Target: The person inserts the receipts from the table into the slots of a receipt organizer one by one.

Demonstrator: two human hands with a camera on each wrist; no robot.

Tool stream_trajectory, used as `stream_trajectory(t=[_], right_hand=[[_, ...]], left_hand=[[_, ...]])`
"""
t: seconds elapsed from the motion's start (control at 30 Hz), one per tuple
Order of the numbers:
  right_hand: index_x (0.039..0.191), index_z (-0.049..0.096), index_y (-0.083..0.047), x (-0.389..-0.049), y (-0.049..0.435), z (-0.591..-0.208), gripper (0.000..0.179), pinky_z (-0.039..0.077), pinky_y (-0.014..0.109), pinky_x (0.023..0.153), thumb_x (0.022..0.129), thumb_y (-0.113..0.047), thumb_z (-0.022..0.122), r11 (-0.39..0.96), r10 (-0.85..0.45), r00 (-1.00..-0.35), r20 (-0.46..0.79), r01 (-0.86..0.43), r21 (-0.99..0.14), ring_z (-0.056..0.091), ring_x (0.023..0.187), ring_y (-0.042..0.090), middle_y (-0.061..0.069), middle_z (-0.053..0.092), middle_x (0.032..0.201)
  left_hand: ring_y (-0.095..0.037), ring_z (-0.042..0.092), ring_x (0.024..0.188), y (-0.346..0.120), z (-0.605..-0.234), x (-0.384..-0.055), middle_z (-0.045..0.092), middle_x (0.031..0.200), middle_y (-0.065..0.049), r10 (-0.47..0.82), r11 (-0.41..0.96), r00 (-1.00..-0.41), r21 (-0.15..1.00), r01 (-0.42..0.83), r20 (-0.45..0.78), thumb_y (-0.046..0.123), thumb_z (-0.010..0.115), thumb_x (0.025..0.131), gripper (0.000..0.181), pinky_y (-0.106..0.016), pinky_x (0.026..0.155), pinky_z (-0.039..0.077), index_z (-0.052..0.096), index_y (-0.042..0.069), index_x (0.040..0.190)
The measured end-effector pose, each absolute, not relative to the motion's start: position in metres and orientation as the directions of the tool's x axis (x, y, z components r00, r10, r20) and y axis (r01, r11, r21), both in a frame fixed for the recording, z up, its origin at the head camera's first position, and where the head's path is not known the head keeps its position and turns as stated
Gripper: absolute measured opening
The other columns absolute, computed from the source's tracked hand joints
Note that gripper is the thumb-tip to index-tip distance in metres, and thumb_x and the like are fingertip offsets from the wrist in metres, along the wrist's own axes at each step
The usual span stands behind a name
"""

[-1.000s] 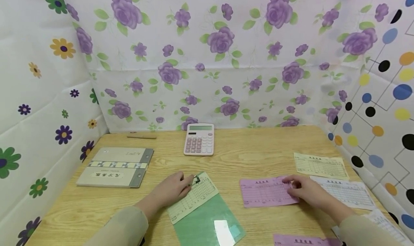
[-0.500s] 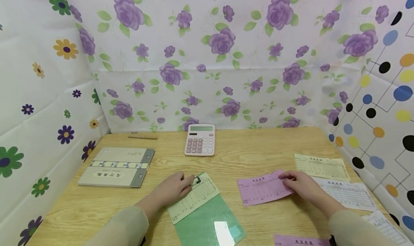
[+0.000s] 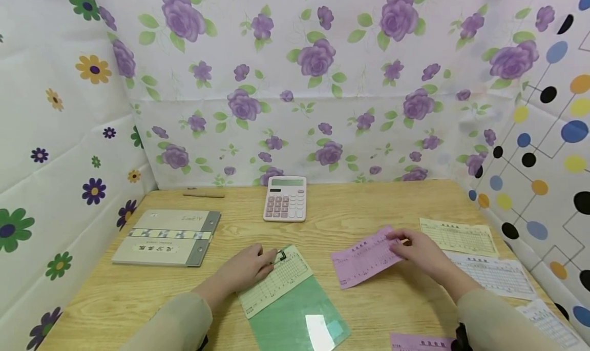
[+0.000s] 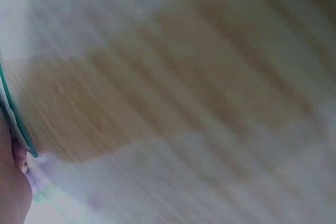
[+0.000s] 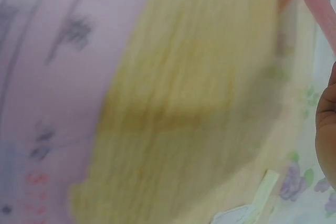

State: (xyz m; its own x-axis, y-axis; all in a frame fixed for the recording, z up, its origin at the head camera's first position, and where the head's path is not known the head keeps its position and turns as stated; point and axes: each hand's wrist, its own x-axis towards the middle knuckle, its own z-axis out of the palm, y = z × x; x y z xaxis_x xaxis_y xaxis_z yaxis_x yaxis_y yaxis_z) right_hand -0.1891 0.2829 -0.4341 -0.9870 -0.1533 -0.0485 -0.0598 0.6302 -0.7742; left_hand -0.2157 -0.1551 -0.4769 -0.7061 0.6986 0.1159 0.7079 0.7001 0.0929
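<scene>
- Nearby, the green board [image 3: 291, 312] slants from near right to far left.
- Left hand [image 3: 246, 269] seems to grip its far-left edge, fingers partly hidden.
- Right hand [image 3: 418, 250] pinches the pink slip [image 3: 364, 260] by its right end; it stretches left, boardward.

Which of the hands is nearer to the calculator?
The left hand is nearer, in front of the calculator and slightly left; the right hand is farther, in front and well to the right.
</scene>
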Motion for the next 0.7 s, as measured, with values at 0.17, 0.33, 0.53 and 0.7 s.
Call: stream_trajectory(t=[0.17,0.33,0.53,0.7], right_hand=[[0.122,0.059,-0.009,-0.193,0.275,-0.424,0.038,0.049,0.039,0.075,0.092,-0.033,0.061,0.580,-0.175,-0.984,-0.043,-0.067,-0.812,0.056,0.095,0.022,0.011,0.057,0.118],[0.122,0.059,-0.013,-0.196,0.268,-0.420,0.041,0.047,0.041,0.078,0.090,-0.038,0.061,0.547,-0.185,-0.982,-0.038,-0.070,-0.834,0.055,0.096,0.022,0.009,0.056,0.120],[0.119,0.061,-0.011,-0.200,0.251,-0.425,0.037,0.049,0.041,0.075,0.090,-0.034,0.064,0.500,-0.239,-0.970,-0.030,-0.096,-0.860,0.056,0.092,0.023,0.010,0.057,0.117],[0.116,0.063,-0.013,-0.198,0.226,-0.427,0.031,0.049,0.034,0.073,0.089,-0.028,0.065,0.517,-0.276,-0.958,-0.073,-0.084,-0.852,0.056,0.089,0.020,0.007,0.059,0.110]], left_hand=[[-0.008,0.036,0.065,-0.155,-0.477,-0.217,0.039,0.082,0.005,0.699,0.700,-0.706,0.093,0.708,0.116,0.033,0.052,0.096,0.040,-0.022,0.057,0.034,0.050,0.020,0.134],[-0.008,0.036,0.065,-0.154,-0.476,-0.216,0.039,0.082,0.005,0.701,0.696,-0.703,0.099,0.711,0.119,0.033,0.052,0.096,0.040,-0.021,0.057,0.034,0.050,0.020,0.134],[-0.008,0.036,0.065,-0.154,-0.474,-0.216,0.039,0.082,0.005,0.707,0.690,-0.697,0.098,0.717,0.117,0.033,0.051,0.097,0.040,-0.021,0.057,0.034,0.050,0.019,0.134],[-0.007,0.036,0.064,-0.155,-0.474,-0.216,0.039,0.082,0.005,0.702,0.696,-0.704,0.108,0.710,0.102,0.033,0.051,0.097,0.041,-0.021,0.057,0.034,0.050,0.019,0.135]])
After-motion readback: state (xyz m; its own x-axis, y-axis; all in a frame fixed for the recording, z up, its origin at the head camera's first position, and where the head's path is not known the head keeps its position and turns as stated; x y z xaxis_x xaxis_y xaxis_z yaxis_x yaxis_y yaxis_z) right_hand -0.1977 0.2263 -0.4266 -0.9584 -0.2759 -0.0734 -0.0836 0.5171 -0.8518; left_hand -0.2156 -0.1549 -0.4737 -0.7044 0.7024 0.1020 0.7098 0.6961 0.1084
